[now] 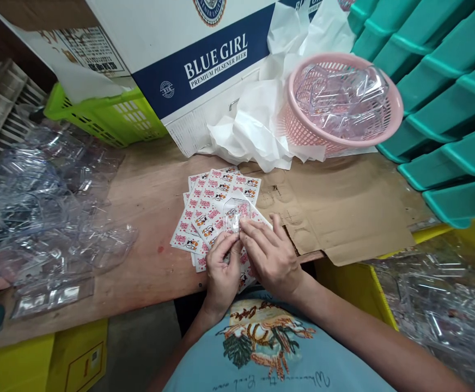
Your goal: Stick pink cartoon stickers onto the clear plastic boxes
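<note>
At the worktop's (147, 218) near edge, the left hand (222, 267) pinches a clear plastic piece (230, 213) above sticker sheets (192, 220); the right hand (273, 262) touches it, grip indeterminable.

Sticker sheets (200, 209) beneath the grip, a plastic heap (37, 190) to its left
Over the sheets, a plastic piece (234, 211) at the fingertips of left hand (223, 264) and right hand (273, 261); behind the grip, a carton (221, 57); behind and right, a basket (305, 126) holding plastic parts (343, 98); directly right, cardboard (352, 207), bins (445, 111) beyond.
</note>
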`<move>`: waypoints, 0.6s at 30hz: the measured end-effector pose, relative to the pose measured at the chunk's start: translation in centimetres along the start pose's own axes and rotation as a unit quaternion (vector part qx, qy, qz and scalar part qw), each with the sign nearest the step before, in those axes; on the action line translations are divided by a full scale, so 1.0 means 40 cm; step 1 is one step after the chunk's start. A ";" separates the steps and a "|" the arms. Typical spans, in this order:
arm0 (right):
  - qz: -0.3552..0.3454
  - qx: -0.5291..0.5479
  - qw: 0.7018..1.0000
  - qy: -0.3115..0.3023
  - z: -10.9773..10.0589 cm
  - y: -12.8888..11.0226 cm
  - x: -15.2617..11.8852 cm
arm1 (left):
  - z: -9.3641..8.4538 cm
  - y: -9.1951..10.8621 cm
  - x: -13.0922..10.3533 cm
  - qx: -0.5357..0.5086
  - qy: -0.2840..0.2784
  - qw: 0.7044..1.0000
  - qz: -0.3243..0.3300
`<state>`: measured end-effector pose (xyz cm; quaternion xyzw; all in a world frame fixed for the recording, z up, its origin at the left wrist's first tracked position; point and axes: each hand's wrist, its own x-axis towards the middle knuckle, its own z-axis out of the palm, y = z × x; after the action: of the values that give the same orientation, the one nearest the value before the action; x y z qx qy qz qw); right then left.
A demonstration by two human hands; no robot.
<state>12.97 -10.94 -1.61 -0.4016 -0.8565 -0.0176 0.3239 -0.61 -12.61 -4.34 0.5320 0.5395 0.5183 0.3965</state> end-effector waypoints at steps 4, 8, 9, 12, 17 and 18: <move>-0.015 0.035 0.999 -0.016 -0.011 -0.005 -0.018 | -0.010 -0.012 -0.001 -0.005 0.010 1.000 -0.012; -0.014 0.135 0.991 0.010 -0.011 -0.003 -0.021 | -0.018 -0.010 0.004 -0.042 0.005 0.999 -0.032; -0.020 0.146 0.989 0.008 -0.008 -0.002 -0.020 | -0.020 -0.011 0.006 -0.054 0.006 0.998 -0.041; -0.029 0.203 0.979 -0.001 -0.003 0.010 -0.019 | -0.033 -0.021 0.012 -0.104 0.011 0.991 -0.079; 0.202 0.331 0.920 0.053 -0.007 0.073 0.012 | -0.061 -0.009 0.010 -0.175 -0.102 0.973 -0.107; 0.239 0.361 0.901 0.031 -0.007 0.082 0.021 | -0.063 0.001 0.007 -0.174 -0.125 0.972 -0.095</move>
<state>15.01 -8.21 -1.66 -0.4489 -0.6718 0.3581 0.4679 -3.10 -12.69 -3.88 0.4617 0.4358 0.4934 0.5946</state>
